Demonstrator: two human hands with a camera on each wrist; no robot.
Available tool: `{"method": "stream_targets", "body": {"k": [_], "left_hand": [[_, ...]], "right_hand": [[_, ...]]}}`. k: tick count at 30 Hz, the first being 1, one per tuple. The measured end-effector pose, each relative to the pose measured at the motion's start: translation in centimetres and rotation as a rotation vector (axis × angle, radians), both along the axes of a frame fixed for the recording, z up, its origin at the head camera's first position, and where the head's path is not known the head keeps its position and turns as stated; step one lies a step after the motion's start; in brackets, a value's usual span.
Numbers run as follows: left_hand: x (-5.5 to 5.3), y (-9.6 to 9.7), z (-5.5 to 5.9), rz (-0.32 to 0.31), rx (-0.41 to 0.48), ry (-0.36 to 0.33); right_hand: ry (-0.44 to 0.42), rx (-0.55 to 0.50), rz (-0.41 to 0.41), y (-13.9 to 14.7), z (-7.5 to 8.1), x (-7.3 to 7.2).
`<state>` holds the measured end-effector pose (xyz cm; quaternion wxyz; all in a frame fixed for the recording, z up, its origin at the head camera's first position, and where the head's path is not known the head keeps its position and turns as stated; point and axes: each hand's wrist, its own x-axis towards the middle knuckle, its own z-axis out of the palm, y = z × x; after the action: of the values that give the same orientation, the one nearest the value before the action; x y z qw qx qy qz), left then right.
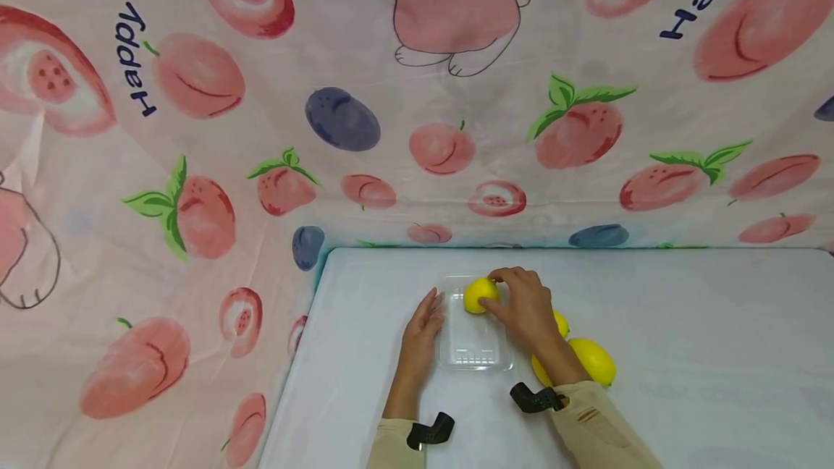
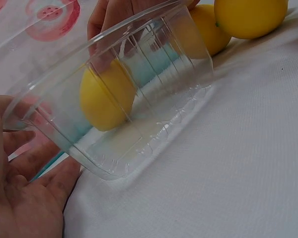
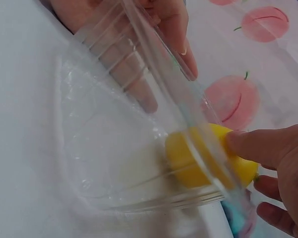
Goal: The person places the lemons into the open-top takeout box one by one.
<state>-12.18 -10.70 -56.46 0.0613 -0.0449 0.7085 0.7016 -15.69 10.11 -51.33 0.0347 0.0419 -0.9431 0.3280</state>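
A yellow lemon (image 1: 480,295) is inside the far end of a clear plastic container (image 1: 474,357). My right hand (image 1: 529,310) holds this lemon between the thumb and the fingers. In the right wrist view the thumb lies against the lemon (image 3: 216,134), with other fingertips at its far side. Beside the container's left wall is my left hand (image 1: 420,339), its fingers extended along that side. Through the clear wall, the left wrist view shows the held lemon (image 2: 107,99) low in the container, near its floor.
More lemons, one large lemon (image 1: 594,362) among them, lie right of the container, partly hidden by my right forearm. All stand on a white-covered table (image 1: 704,353). A fruit-patterned cloth (image 1: 417,100) hangs behind the table's far edge and at its left.
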Motion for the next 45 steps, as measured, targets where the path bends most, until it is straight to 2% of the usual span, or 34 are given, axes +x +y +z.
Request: {"method": "stream_targets", "body": {"k": [7, 16, 28, 39, 45], "left_hand": [[0.0, 0.0, 0.0, 0.002, -0.028, 0.016], [0.3, 0.0, 0.0, -0.003, -0.033, 0.021], [0.1, -0.2, -0.2, -0.001, -0.042, 0.024], [0.3, -0.1, 0.2, 0.001, -0.054, 0.015], [0.4, 0.0, 0.3, 0.005, -0.045, 0.016]], "right_hand": [[-0.008, -0.002, 0.009, 0.2, 0.0, -0.1], [0.032, -0.04, 0.021, 0.5, -0.1, 0.1], [0.062, -0.072, 0.018, 1.4, 0.6, 0.6], [-0.032, -0.067, -0.017, 4.3, 2.4, 1.9], [-0.099, -0.012, -0.02, 6.1, 2.7, 2.9]]}}
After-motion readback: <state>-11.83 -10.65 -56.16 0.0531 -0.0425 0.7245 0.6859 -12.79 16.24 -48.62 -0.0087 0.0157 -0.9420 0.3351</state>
